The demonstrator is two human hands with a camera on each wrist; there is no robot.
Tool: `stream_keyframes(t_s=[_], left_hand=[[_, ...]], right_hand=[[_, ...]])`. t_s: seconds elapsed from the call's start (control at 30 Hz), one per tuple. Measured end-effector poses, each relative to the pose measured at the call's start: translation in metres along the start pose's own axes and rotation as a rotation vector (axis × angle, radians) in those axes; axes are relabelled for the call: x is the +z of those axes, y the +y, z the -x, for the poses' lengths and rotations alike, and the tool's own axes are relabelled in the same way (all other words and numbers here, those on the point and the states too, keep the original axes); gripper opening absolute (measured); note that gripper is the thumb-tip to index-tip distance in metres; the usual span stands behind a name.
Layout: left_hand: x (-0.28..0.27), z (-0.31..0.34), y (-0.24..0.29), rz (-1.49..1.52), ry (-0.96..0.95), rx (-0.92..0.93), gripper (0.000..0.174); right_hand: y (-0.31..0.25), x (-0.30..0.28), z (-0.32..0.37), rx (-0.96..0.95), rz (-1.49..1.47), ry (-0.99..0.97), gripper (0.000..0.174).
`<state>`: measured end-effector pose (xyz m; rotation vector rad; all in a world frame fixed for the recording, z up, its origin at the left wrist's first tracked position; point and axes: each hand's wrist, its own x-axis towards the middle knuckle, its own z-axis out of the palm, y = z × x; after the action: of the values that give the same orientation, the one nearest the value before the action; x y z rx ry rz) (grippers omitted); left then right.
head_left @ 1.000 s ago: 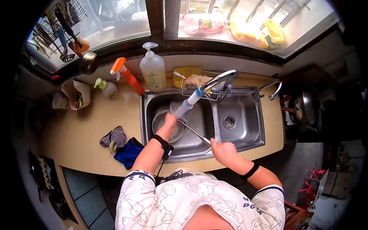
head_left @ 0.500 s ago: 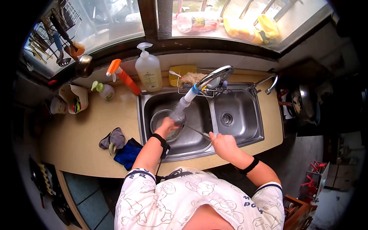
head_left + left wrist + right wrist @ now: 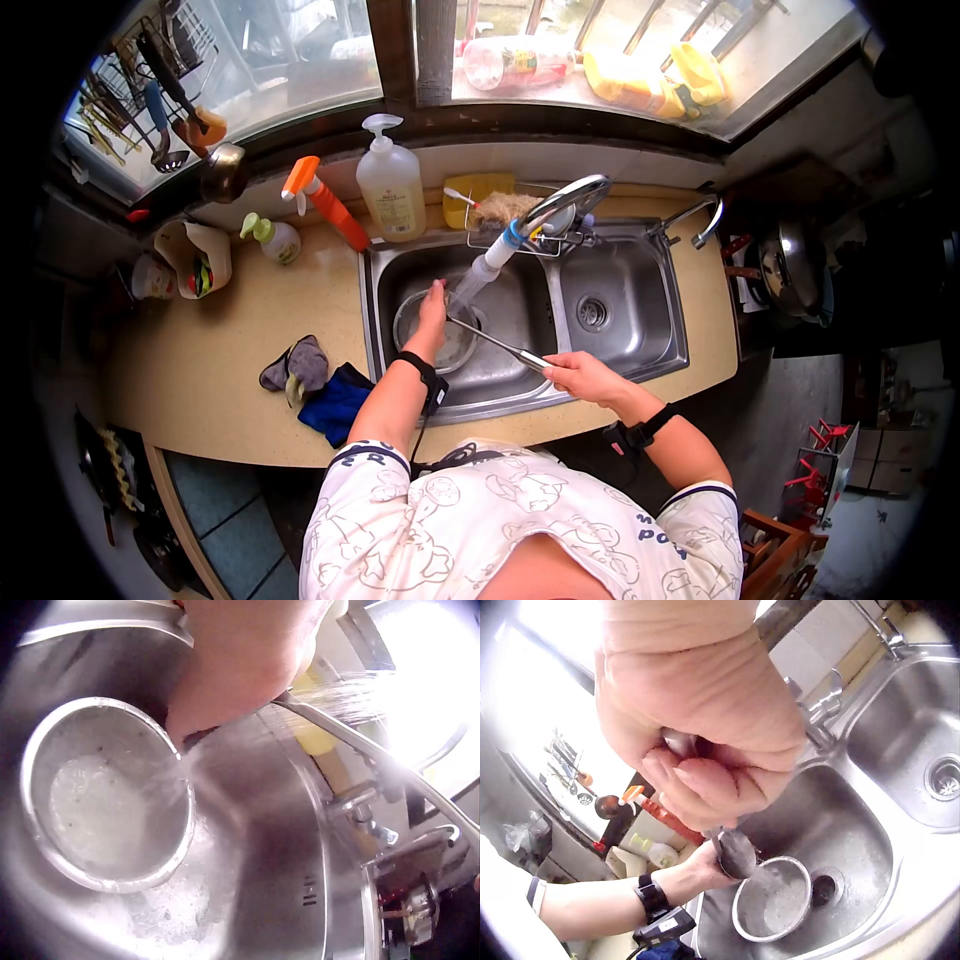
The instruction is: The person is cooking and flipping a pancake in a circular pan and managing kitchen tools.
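A long-handled metal ladle (image 3: 737,853) slants across the left basin. My right hand (image 3: 585,377) grips the end of its handle (image 3: 500,344), fingers curled round it in the right wrist view. At the other end, my left hand (image 3: 432,318) holds the ladle's round bowl, partly hidden by that hand in the head view. Water runs in a spray from the white tap nozzle (image 3: 493,258) just beside the left hand. Under the left hand stands a round metal bowl (image 3: 34,776) with cloudy water in it.
The double steel sink (image 3: 510,392) has a drain (image 3: 593,312) in its right basin. Behind it are a wire rack with a scrubber (image 3: 505,208), a large pump bottle (image 3: 392,195) and an orange spray bottle (image 3: 335,210). Cloths (image 3: 335,400) lie on the left counter.
The ladle's bowl has shifted left out from under the tap nozzle and turned behind my left hand. My right hand has rolled over while keeping the handle. My left hand now points further upward.
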<state>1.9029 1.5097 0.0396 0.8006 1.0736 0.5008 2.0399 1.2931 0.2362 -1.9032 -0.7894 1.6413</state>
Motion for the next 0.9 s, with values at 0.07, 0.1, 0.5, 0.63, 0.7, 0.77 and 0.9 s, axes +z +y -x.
stream_keyframes(t_s=[0.07, 0.1, 0.5, 0.63, 0.7, 0.77, 0.9], left_hand=[[0.014, 0.008, 0.001, -0.218, 0.059, 0.093, 0.046], [0.019, 0.014, 0.001, -0.437, 0.118, 0.181, 0.046], [0.009, 0.011, 0.053, -1.070, 0.026, -0.207, 0.031], [0.004, 0.009, 0.041, -1.197, 0.186, 0.074, 0.030], [-0.001, -0.007, 0.018, -1.226, 0.028, 0.250, 0.028], [-0.010, -0.025, -0.010, -1.057, -0.021, 0.299, 0.027], [-0.010, -0.020, -0.015, -0.114, -0.158, -0.124, 0.027]], right_hand=[[0.009, -0.001, -0.004, 0.089, -0.124, -0.027, 0.029], [0.010, 0.001, -0.002, 0.089, -0.125, -0.027, 0.029], [0.003, 0.039, 0.012, -0.473, 1.480, 0.508, 0.040], [-0.006, 0.032, 0.029, -0.522, 1.596, 0.531, 0.040], [-0.009, 0.028, 0.037, -0.520, 1.603, 0.517, 0.040], [-0.010, 0.024, 0.038, -0.519, 1.608, 0.508, 0.040], [-0.008, 0.010, 0.039, -0.538, 1.477, 0.487, 0.039]])
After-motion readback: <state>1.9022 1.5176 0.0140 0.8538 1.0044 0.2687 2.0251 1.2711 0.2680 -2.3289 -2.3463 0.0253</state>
